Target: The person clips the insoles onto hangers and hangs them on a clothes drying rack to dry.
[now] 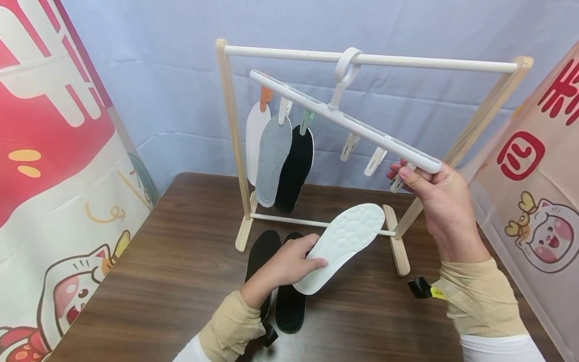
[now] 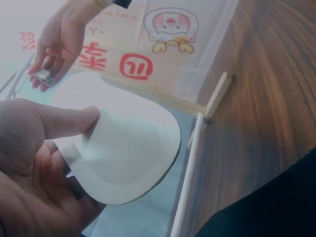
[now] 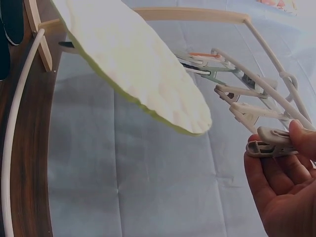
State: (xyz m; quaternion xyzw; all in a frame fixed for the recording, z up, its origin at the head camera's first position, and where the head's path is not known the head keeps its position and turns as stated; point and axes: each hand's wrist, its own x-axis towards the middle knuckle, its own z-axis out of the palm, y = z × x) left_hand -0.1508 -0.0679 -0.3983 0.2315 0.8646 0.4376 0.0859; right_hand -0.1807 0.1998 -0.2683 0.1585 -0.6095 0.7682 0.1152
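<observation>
A white shoe insole (image 1: 348,236) with a dimpled surface is pinched near its heel end by my left hand (image 1: 291,261), its toe end pointing up to the right. My right hand (image 1: 445,201) holds the clothespin (image 3: 271,142) at the right end of the white hanger (image 1: 344,119). That hanger hooks over the rack's top bar and tilts down to the right. Clipped on its left half hang a white insole (image 1: 256,141), a grey insole (image 1: 274,161) and a black insole (image 1: 296,168). Two other clothespins (image 1: 375,161) on the right half hold nothing.
The rack has wooden posts (image 1: 232,130), wooden feet (image 1: 397,241) and a low white crossbar (image 1: 289,219). Two black insoles (image 1: 289,311) lie on the brown table (image 1: 181,261) beneath my left forearm. Printed cloths (image 1: 59,176) hang at both sides.
</observation>
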